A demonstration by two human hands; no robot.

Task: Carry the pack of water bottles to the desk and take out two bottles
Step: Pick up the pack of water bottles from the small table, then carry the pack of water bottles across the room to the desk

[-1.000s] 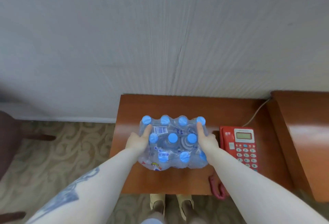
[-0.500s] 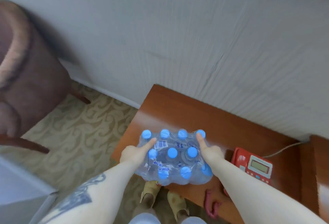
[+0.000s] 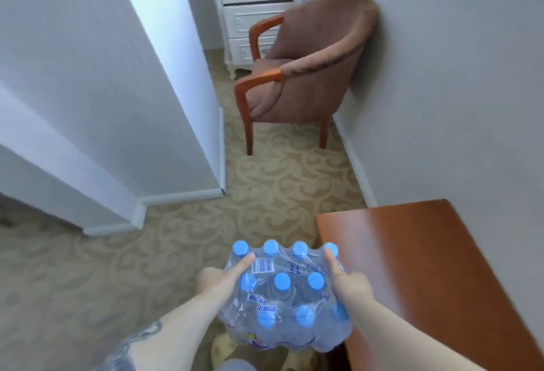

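Being carried in mid-air, the shrink-wrapped pack of water bottles (image 3: 284, 297) is being gripped from both sides: the left hand (image 3: 219, 278) is being pressed flat against its left flank, index finger laid along the top near the barcode label (image 3: 263, 266), and the right hand (image 3: 348, 281) is being clamped against its right flank, index finger reaching toward the far corner's blue cap (image 3: 331, 249). Both hands are thus being closed on the pack, not on each other. The pack is being held above the patterned carpet (image 3: 276, 191), its right edge overhanging the near corner of the wooden table (image 3: 418, 258), and appears not to be resting on it.

The desk itself is not being shown in this view, so the carry is judged to be only under way; no bottle is being taken out yet. For the step to be done well, firm inward pressure should be kept on both flanks, since the plastic film is slick and can stretch. The pack is best kept level and close to the body. Care is being called for near the white wall corner (image 3: 219, 146) and the brown armchair (image 3: 306, 67), which are narrowing the passage ahead. Fingers hooked under the base would be safer than a squeeze alone.
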